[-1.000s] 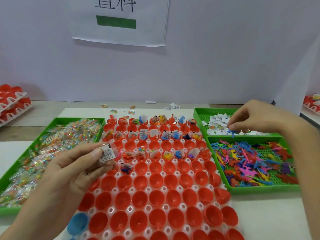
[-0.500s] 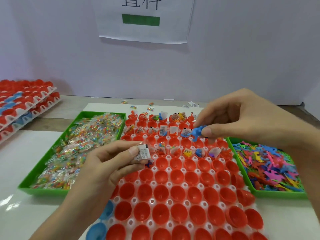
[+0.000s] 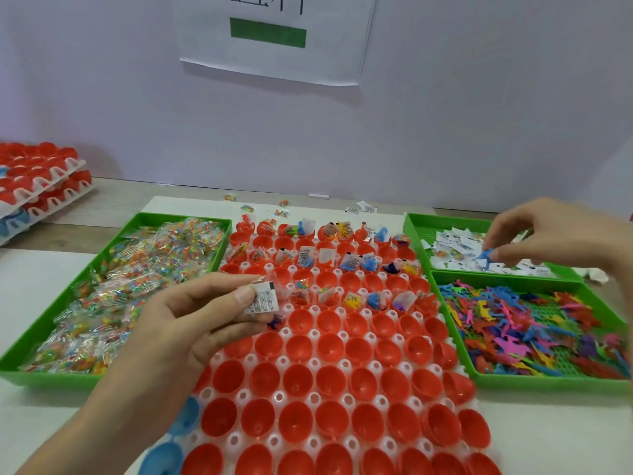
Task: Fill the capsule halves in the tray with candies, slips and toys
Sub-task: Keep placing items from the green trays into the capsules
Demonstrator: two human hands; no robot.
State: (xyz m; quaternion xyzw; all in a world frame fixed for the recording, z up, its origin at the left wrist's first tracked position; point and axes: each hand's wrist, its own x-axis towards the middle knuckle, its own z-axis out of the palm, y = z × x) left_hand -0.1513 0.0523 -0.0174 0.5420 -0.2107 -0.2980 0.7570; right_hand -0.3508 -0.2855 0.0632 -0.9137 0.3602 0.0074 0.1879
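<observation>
A white tray (image 3: 310,334) of red capsule halves (image 3: 356,382) lies in front of me; its far rows hold candies, slips and toys. My left hand (image 3: 191,323) hovers over the tray's left side and pinches a printed paper slip (image 3: 263,298) together with a clear candy packet. My right hand (image 3: 551,234) is over the green slip tray (image 3: 416,224) at the back right, pinching a small blue toy (image 3: 486,257) just above the white slips (image 3: 455,245).
A green tray (image 3: 51,377) of wrapped candies sits on the left, a green tray (image 3: 548,380) of coloured toys on the right. Stacked trays of red capsules (image 3: 37,176) stand far left. Loose candies and slips lie behind the tray. Blue capsule halves (image 3: 164,457) sit at the near left.
My right hand, still pinching the blue toy, moved from above the capsule tray's far rows back right to the slip tray. My left hand keeps its slip and has barely shifted.
</observation>
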